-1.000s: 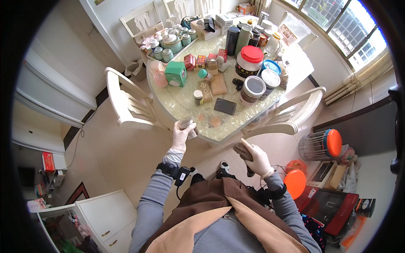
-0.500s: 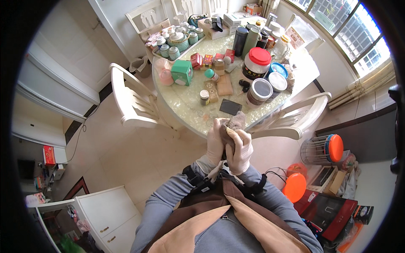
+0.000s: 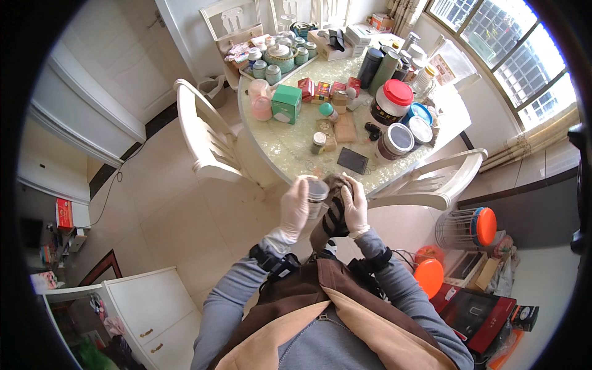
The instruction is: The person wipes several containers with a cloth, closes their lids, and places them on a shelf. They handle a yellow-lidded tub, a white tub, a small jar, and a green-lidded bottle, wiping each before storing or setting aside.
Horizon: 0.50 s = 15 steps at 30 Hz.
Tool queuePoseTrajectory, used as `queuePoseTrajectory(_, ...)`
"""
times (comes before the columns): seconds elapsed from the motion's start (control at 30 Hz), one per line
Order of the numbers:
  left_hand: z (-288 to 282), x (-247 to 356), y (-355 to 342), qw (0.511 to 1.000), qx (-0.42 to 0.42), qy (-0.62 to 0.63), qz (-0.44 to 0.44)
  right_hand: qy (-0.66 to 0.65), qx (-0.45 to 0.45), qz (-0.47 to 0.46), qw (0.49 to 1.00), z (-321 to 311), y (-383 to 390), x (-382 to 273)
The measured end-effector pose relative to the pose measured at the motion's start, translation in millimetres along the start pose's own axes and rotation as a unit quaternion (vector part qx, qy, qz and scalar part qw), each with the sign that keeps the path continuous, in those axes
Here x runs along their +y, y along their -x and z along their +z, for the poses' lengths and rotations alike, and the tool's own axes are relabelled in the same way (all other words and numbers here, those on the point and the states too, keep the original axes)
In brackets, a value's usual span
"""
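My left hand (image 3: pixel 295 208), in a white glove, has its fingers wrapped round a small clear jar with a greyish lid (image 3: pixel 316 190), held in front of the table's near edge. Beside it my right hand (image 3: pixel 356 208), gloved too, grips a grey-brown cloth (image 3: pixel 335 180), bunched at the fingertips. Below the right hand is a dark striped shape (image 3: pixel 335 219); whether it belongs to the cloth or is behind it, I cannot tell. Just beyond the hands a black phone-like slab (image 3: pixel 353 161) lies on the table (image 3: pixel 290 157).
On the table stand a small jar (image 3: pixel 319 142), a green box (image 3: pixel 286 104), a red-lidded tub (image 3: pixel 392 102), white-lidded tubs (image 3: pixel 395 140), flasks (image 3: pixel 370 68) and a tea set (image 3: pixel 281 57). White chairs flank it, left (image 3: pixel 209 135) and right (image 3: pixel 431 179). Orange-topped stools (image 3: pixel 487 226) are at right.
My hands have moved apart, the left one leftward. The jar now shows in my left hand, while the cloth that both hands were gripping stays in my right. The view has shifted slightly.
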<state>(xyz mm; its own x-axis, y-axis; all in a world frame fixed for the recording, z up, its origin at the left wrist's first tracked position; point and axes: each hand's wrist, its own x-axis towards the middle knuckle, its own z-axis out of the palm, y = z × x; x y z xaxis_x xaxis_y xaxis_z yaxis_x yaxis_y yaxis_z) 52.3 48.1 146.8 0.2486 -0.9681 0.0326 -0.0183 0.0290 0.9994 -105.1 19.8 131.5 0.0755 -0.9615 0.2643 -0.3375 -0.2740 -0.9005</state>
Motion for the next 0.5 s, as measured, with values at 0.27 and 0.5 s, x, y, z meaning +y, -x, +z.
queuePoseTrajectory(0.27, -129, 19, 8, 0.964, 0.010, 0.264, -0.017, 0.435, -0.232, -0.234, 0.838, 3, -35, 38)
queuePoseTrajectory(0.5, -174, 38, 78, 0.976, 0.136, 0.153, 0.072, 0.294, -0.269, -0.193, 0.897, 22, -42, 65)
